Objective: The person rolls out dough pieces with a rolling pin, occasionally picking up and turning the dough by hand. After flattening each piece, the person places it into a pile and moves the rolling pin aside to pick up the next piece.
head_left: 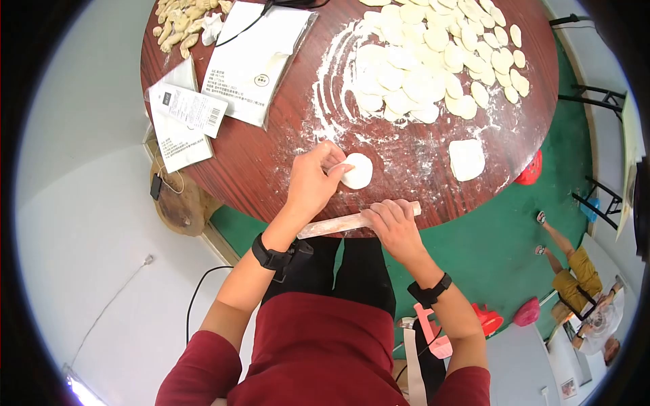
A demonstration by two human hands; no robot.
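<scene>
Red shirt (325, 338): nearest the camera; I view past it to the table (250, 169).
Left hand (311, 179): thumb and fingers pinching the near-left edge of the dough round (359, 172), which lies near the front rim.
Right hand (394, 224): fingers curled over the rolling pin (333, 224), close to its right end.
Pin: I judge a roll-off possible if the right grip loosens; cause, its left end sits at the rim.
Dough: could stretch or tear if pulled while sticking; flour looks patchy there.
Floured rounds (406, 81): overlapping beyond the dough; might cling together.
Flat white piece (467, 160): to the right, apart.
White packets (250, 64): far left, black cable (238, 34) across one; snag risk.
Other person (582, 277): off right, clear of the work.
</scene>
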